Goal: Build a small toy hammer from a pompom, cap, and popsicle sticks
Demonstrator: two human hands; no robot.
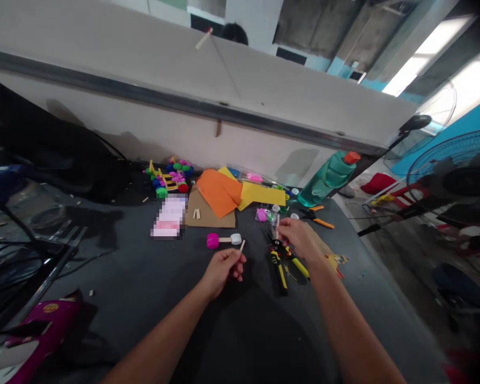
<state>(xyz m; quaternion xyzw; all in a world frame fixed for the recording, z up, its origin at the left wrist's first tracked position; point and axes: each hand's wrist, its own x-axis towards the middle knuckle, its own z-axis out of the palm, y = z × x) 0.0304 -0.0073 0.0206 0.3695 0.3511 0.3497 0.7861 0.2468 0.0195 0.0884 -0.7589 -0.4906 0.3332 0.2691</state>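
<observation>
Between the thumb and fingers of my left hand [223, 269] is a short wooden stick [242, 246], tilted upward. Just beyond it on the dark table lies another wooden stick [225, 240] with a magenta clay lump [213, 241] at one end and a white clay lump [236, 239] at the other. My right hand [298, 236] pinches a small pale, translucent piece [277, 226], its exact kind unclear. Black-and-yellow pliers [280, 269] rest under that hand. A small packet of pink clay [261, 215] lies close beyond its fingertips.
Orange paper [220, 192] and yellow paper [264, 193] lie behind, beside cardboard [212, 220] carrying small stick pieces. A green bottle [326, 178] stands at the back right near orange-handled pliers [322, 218]. A colourful clay-and-stick model [170, 178] sits at the back left. A fan [460, 173] stands right.
</observation>
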